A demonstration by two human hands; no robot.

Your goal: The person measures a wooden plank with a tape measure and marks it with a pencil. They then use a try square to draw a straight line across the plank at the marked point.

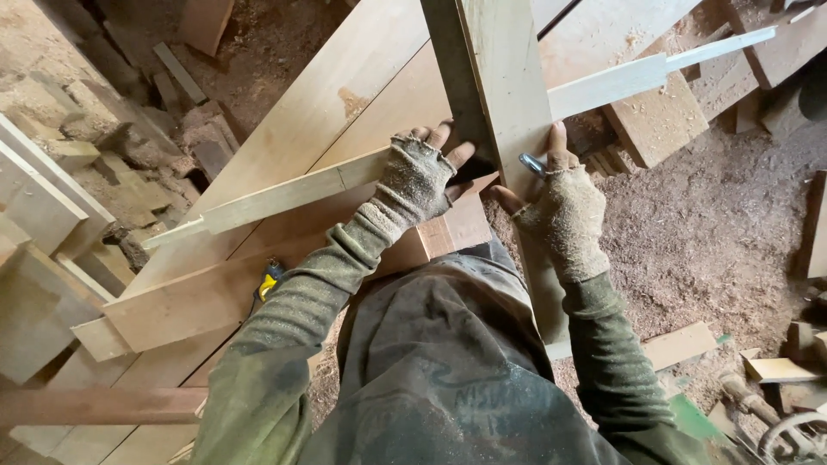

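Wooden plank (pixel 504 95), frame centre, upright, crossing long slat (pixel 284 194). Left hand (pixel 415 181), gloved, fingers spread flat on plank's left edge. Right hand (pixel 564 215) presses plank's right face, pinching metal tool (pixel 531 164). Sawdust floor (pixel 715 232) right.

Dusty green sleeves, tan fingerless gloves on left hand (pixel 412 179) and right hand (pixel 564 220).

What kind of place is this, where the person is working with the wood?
Most likely a carpentry workshop or sawmill. Brown sawdust covers the ground, pale wooden offcuts lie in heaps, and both gloved hands, the left hand and the right hand, rest on a long pale wooden plank crossing wide flat boards.
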